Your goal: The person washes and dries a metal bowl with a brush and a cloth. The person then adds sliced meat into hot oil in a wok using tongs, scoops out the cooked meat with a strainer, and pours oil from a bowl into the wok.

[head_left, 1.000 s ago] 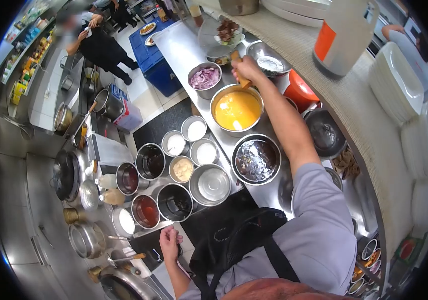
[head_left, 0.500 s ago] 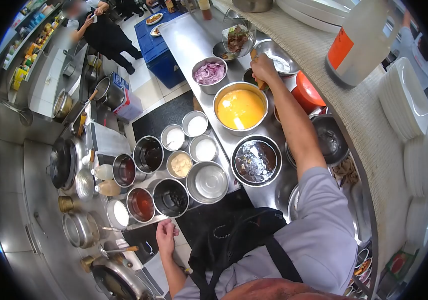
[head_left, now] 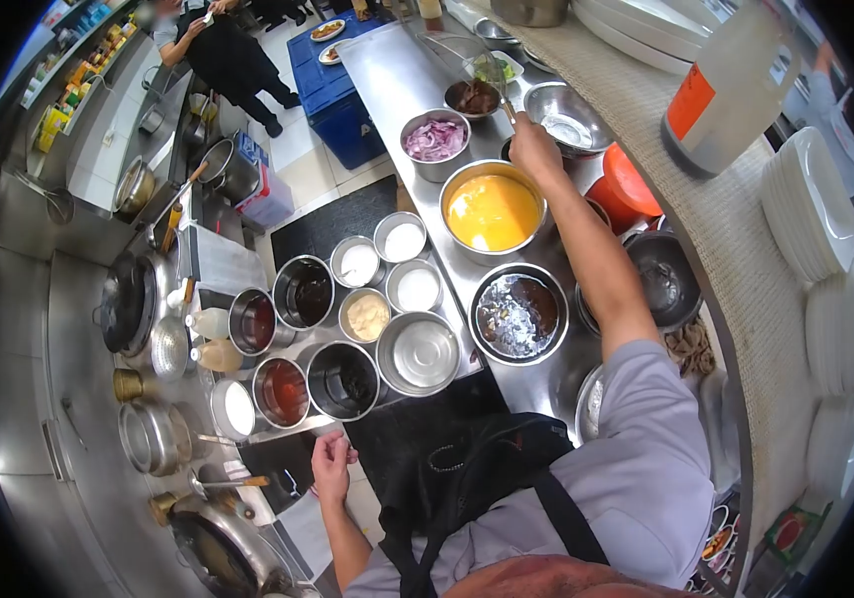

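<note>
My right hand [head_left: 533, 149] is closed around the handle of a wire-mesh strainer [head_left: 488, 72], stretched out beyond the pot of yellow liquid [head_left: 493, 211]. The strainer's mesh is tilted over a metal bowl of dark brown meat pieces [head_left: 473, 98]. Something green shows behind or through the mesh. A pot of sliced red onion [head_left: 436, 138] stands left of the yellow liquid. Low in front of my body, my left hand [head_left: 332, 460] hangs with its fingers curled in and nothing visible in them. Nearest to it is a pot with dark contents [head_left: 343, 382].
Several metal pots of sauces and white powders crowd the left counter, with a water pot [head_left: 418, 352] among them. A pan of dark liquid [head_left: 517, 313] sits near my right arm. Plates [head_left: 808, 199] line the right shelf. Another person [head_left: 232, 60] stands at the far left.
Meat pieces that were in the raised strainer now lie in the bowl beneath it, and the mesh looks mostly empty. The view has shifted slightly. My left hand stays curled.
</note>
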Tool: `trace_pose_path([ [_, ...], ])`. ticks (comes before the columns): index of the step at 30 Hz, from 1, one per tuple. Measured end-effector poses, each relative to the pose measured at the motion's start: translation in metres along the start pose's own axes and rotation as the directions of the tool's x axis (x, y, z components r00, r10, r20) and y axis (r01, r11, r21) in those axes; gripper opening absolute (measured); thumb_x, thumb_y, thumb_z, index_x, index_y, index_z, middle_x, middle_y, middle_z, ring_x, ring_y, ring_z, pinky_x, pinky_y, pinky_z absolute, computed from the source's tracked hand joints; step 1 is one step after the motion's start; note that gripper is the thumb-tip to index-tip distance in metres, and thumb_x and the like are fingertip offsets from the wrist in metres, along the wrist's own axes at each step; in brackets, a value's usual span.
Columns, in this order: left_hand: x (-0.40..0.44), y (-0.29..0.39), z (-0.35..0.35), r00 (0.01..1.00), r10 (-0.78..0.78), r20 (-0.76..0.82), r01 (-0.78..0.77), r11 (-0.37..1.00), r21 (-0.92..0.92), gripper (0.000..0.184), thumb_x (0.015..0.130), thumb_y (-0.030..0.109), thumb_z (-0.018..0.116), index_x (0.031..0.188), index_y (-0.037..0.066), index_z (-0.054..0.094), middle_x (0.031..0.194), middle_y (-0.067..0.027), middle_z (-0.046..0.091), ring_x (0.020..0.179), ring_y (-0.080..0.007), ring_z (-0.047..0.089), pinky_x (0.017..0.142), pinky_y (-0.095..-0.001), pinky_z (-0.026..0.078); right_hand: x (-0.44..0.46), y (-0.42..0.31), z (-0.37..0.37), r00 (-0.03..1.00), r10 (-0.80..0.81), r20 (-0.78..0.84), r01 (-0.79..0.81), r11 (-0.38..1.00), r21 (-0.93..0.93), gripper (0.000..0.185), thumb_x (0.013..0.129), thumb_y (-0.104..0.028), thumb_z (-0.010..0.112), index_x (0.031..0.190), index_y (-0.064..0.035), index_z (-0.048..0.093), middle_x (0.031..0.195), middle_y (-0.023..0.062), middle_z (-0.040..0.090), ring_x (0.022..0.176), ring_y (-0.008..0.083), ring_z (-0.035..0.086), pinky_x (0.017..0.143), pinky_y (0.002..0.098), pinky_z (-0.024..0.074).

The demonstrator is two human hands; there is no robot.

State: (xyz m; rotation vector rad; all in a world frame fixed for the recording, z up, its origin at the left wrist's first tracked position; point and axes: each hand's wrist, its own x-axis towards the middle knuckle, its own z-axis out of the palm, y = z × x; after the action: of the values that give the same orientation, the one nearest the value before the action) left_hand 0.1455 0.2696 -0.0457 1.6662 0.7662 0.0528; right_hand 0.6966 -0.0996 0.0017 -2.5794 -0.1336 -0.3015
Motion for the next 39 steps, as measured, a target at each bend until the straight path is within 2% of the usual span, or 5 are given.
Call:
trace_pose_path([
  [19, 0.004, -0.005, 0.006, 0.998, 0.063, -0.002, -0.063, 0.995, -0.073, 0.02, 0.1, 0.013, 0.06, 0.114, -0.001, 0.059, 0.09, -0.0037, 0.062, 0.072, -0.0092, 0.059, 0.065, -0.0242, 0.052, -0.007, -0.039, -0.007, 0.989, -0.066, -0.13, 0.089, 0.979, 0.186, 0.03, 0.094, -0.021, 0.057, 0.112, 0.0013, 0.049, 0.102, 0.0325, 0.065, 0.094, 0.0514, 0.063, 0.077, 0.0568, 0.0506],
  [21, 0.009, 0.009, 0.016, 1.0, 0.003, 0.02, 0.001, 0.984, -0.179, 0.018, 0.102, 0.014, 0.058, 0.116, 0.003, 0.06, 0.094, -0.0027, 0.062, 0.076, -0.0095, 0.058, 0.071, -0.0244, 0.052, 0.022, -0.023, 0.04, 0.947, -0.169, -0.274, 0.206, 0.972, 0.113, 0.037, 0.095, -0.031, 0.059, 0.109, 0.002, 0.054, 0.089, 0.0226, 0.068, 0.08, 0.0398, 0.067, 0.071, 0.0475, 0.0531],
  [23, 0.019, 0.01, 0.024, 0.979, 0.186, 0.079, -0.176, 0.977, -0.122, 0.022, 0.102, 0.016, 0.057, 0.12, 0.003, 0.059, 0.097, -0.0024, 0.061, 0.08, -0.0087, 0.057, 0.07, -0.0244, 0.05, 0.061, 0.004, 0.089, 0.949, -0.291, 0.119, 0.21, 0.868, 0.45, 0.028, 0.099, -0.032, 0.059, 0.112, -0.0072, 0.06, 0.081, 0.0061, 0.063, 0.071, 0.0177, 0.063, 0.06, 0.0325, 0.0507],
  [25, 0.024, 0.02, 0.03, 0.942, 0.326, 0.074, -0.32, 0.944, -0.085, 0.023, 0.102, 0.018, 0.057, 0.12, 0.003, 0.059, 0.099, -0.0043, 0.063, 0.083, -0.011, 0.062, 0.073, -0.0268, 0.053, 0.004, -0.106, 0.047, 0.928, -0.186, 0.324, -0.234, 0.385, 0.893, 0.028, 0.101, -0.029, 0.06, 0.113, -0.0045, 0.06, 0.086, 0.0068, 0.068, 0.071, 0.015, 0.064, 0.061, 0.0284, 0.0532],
  [39, -0.026, 0.094, -0.066, 0.954, 0.225, -0.198, -0.3, 0.7, -0.648, 0.048, 0.103, 0.039, 0.054, 0.132, 0.005, 0.037, 0.101, -0.0103, 0.062, 0.076, -0.0177, 0.07, 0.063, -0.0308, 0.059, -0.367, -0.459, 0.108, 0.391, -0.77, 0.505, -0.58, 0.22, 0.785, 0.027, 0.099, -0.025, 0.064, 0.107, -0.0013, 0.056, 0.102, 0.018, 0.072, 0.081, 0.0186, 0.069, 0.073, 0.0317, 0.0585],
])
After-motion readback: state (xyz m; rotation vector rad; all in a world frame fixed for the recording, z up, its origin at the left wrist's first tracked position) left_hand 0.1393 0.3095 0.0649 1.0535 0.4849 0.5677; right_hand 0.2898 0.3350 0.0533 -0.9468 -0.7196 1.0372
